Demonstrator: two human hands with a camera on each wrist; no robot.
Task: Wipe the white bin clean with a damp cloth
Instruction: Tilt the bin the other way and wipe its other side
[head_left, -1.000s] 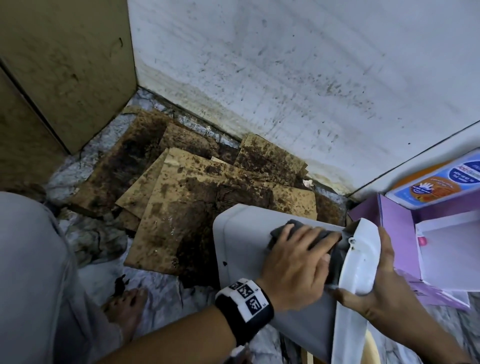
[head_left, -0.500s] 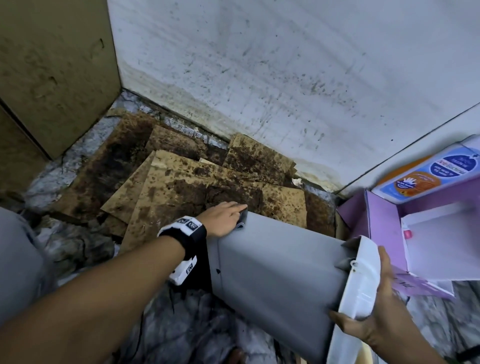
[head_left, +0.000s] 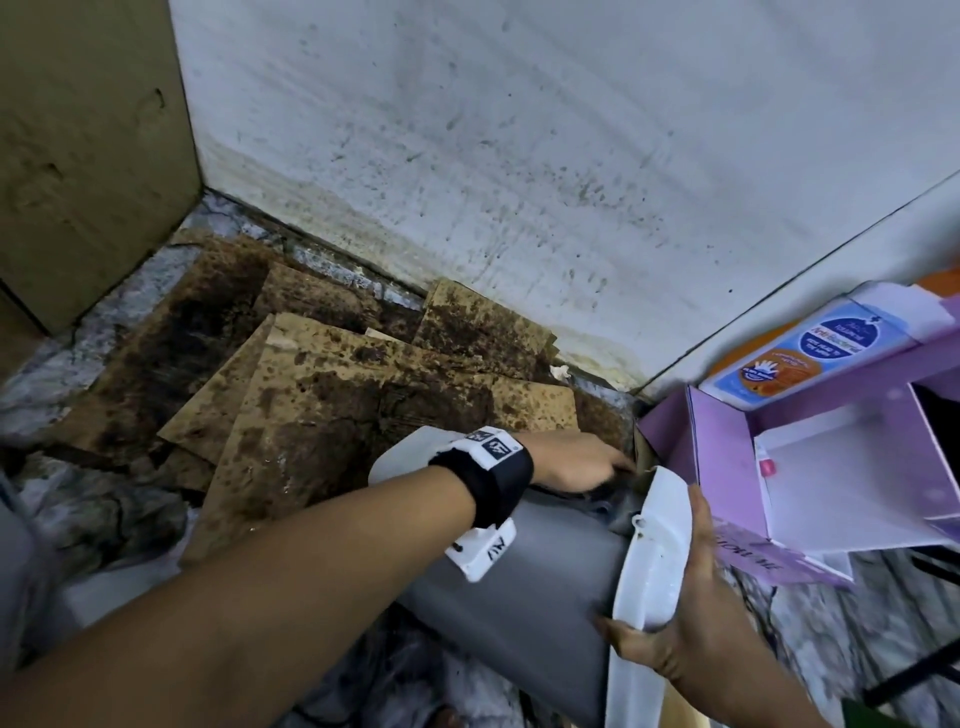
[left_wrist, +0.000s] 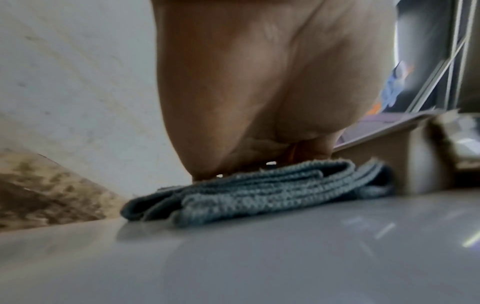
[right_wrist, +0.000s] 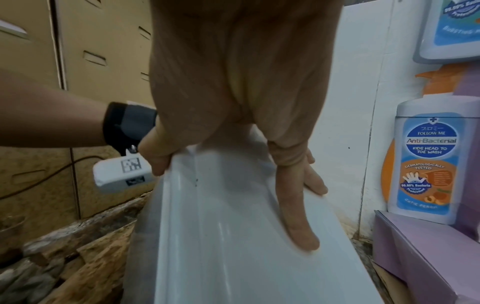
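1. Speckled white wall (head_left: 571, 156) meeting a marble floor (head_left: 78, 353), stained cardboard sheets (head_left: 322, 395) spread in the corner.
2. Lying tilted in front of that cardboard: the white bin (head_left: 519, 597), grey side up, white lid (head_left: 654, 561) at its right end.
3. Left hand (head_left: 571, 462) flat on the bin near the lid, fingers straight, pressing the cloth (left_wrist: 259, 189); folded grey-blue weave clear only from the left wrist.
4. Right hand (right_wrist: 233, 98) clasping the lid, thumb (right_wrist: 155, 152) hooked over one edge, fingers (right_wrist: 296, 205) spread across its face; shown best by the right wrist.
5. Right of the bin: purple box (head_left: 727, 457) and wash-bottle display (right_wrist: 426, 164).
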